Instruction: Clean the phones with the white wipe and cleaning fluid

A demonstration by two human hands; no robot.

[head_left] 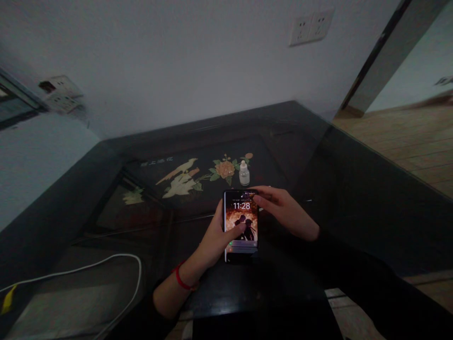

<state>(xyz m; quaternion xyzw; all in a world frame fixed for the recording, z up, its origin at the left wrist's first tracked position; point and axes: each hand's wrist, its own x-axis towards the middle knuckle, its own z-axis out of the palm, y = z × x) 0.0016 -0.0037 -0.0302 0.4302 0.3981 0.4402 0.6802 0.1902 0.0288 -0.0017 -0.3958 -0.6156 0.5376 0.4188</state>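
A smartphone (pixel 241 217) with a lit lock screen reading 11:28 is held upright over the near part of a dark table. My left hand (pixel 219 236) wraps its left side, the thumb lying across the lower screen; the other fingers are hidden behind the phone. My right hand (pixel 283 208) grips the upper right corner, thumb on the front edge and forefinger along the top. Just beyond the phone stands a small white dropper bottle (pixel 244 174), touched by neither hand.
The dark glossy table (pixel 297 141) bears a flower-and-bird picture (pixel 184 179). A white cable (pixel 106 259) curls across its left side, with a yellow tag (pixel 9 298) at the edge. Behind rises a white wall with a double socket (pixel 311 27). Wooden floor (pixel 406 141) shows at right.
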